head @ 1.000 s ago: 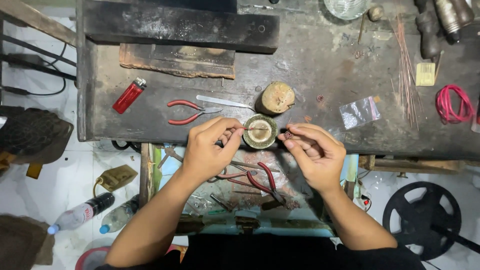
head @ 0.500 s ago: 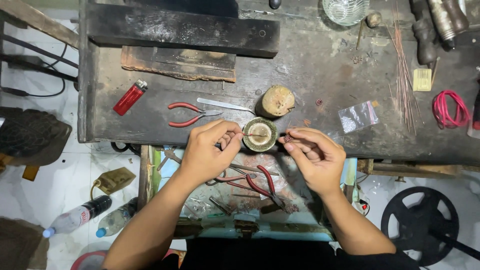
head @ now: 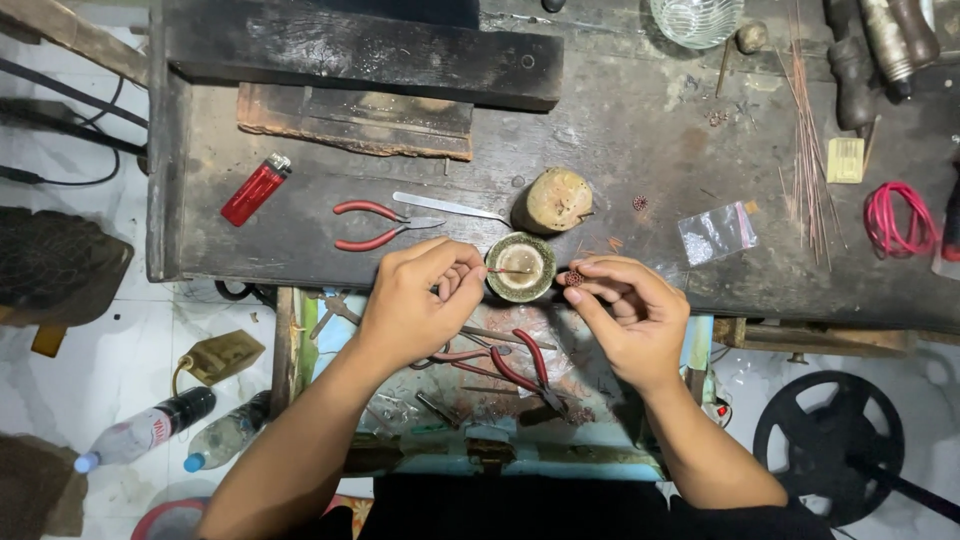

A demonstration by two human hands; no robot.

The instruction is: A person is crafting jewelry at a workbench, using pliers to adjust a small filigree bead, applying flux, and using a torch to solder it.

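**Two hands at a round dish on a worn workbench**

Head view: the landmark was the small round dish (head: 521,267) at the near edge of the dark wooden bench (head: 620,130); its rim was dark and its inside pale, and a thin wire (head: 508,270) lay across it from the left; what else it held could not be told. The left hand (head: 420,305) sat just left of the dish, its fingers pinched shut on the end of that wire; the right hand (head: 630,310) sat just right of the dish, thumb and forefinger closed on a small reddish bead (head: 573,278) that nearly touched the rim.

Packages first: a small clear plastic bag (head: 716,232) lay right of the dish and a little beyond it, flat and crumpled, contents too small to tell; a pale yellow square packet (head: 845,160) lay far right and farther back; a red lighter (head: 256,189) lay well left of the dish.

Containers next: a clear glass bowl (head: 697,17) stood at the far edge, right of the dish, contents unclear; below the bench, nearer than the dish, an open drawer (head: 400,400) held red-handled pliers (head: 520,362) and loose scraps; two plastic bottles (head: 150,430) lay on the floor far left.

Just beyond the dish stood a short wooden stump (head: 554,200); left of it lay tweezers (head: 450,207) and red-handled cutters (head: 380,224); a coil of pink cord (head: 893,218) lay far right.
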